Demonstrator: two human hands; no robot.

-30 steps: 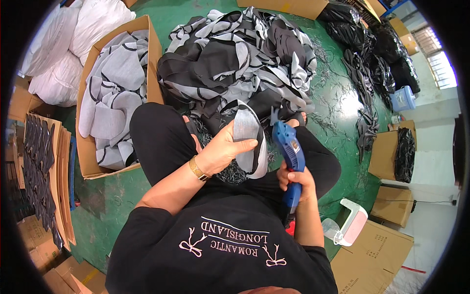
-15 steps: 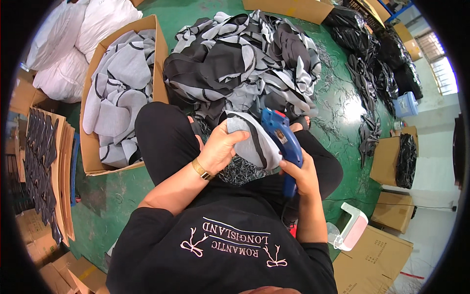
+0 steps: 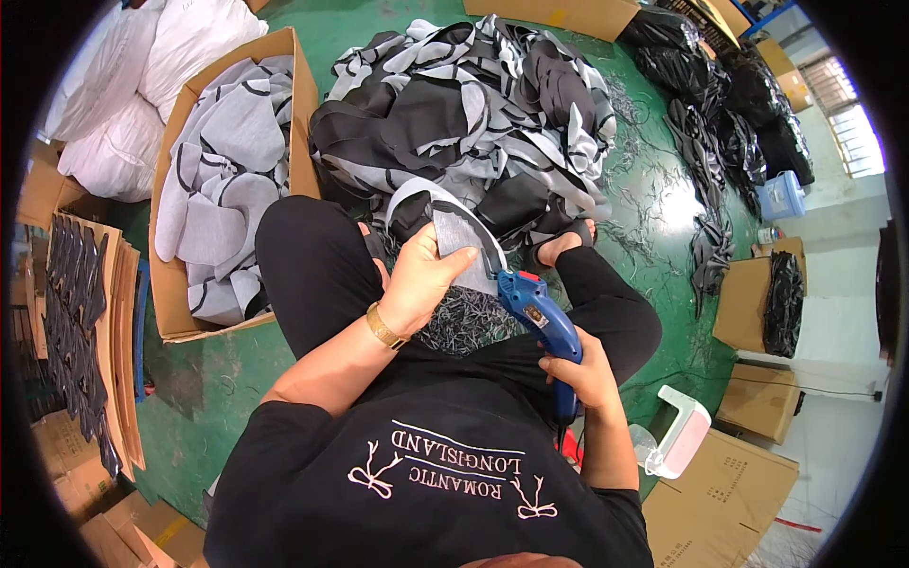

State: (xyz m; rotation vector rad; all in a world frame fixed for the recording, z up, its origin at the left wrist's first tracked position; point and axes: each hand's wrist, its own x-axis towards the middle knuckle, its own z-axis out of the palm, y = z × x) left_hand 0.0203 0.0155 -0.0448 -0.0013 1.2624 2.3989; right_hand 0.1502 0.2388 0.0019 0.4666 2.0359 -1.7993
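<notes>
Centre frame: left hand [image 3: 423, 281] grips a grey fabric piece [image 3: 461, 248] w/ white-and-black curved edge, right hand [image 3: 585, 371] wrapped round blue handheld cutter [image 3: 539, 320], its tip at the piece's lower right edge.

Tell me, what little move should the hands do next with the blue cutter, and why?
Probably push the blue cutter a bit further along the grey piece. The right hand holds the cutter with its tip at the piece's edge, and the left hand grips that piece over the lap.
</notes>
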